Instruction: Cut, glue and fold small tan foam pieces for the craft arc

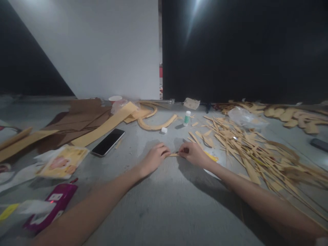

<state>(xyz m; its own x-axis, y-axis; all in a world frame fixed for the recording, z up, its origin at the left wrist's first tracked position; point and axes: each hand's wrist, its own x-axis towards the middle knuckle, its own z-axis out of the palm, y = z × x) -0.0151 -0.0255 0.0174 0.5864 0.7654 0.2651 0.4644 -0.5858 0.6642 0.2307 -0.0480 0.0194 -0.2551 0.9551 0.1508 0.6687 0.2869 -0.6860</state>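
Note:
A short, narrow tan strip (173, 154) lies low over the grey table between my two hands. My left hand (155, 156) has its fingers closed on the strip's left end. At the other end, my right hand (192, 153) pinches the strip between thumb and fingers; its fingertips partly hide a small dark spot there. Beyond my hands stand a small bottle with a green label (187, 118) and a loose white cap (164, 130). Something yellow (211, 156) and a white piece show partly behind my right wrist.
Thin tan offcuts (246, 150) heap up on the right. To the left lie a phone (108, 142), a yellow tissue pack (64, 161), a purple device (52, 205) and brown sheets (84, 116). A curved tan piece (157, 126) lies ahead, before upright panels (115, 51).

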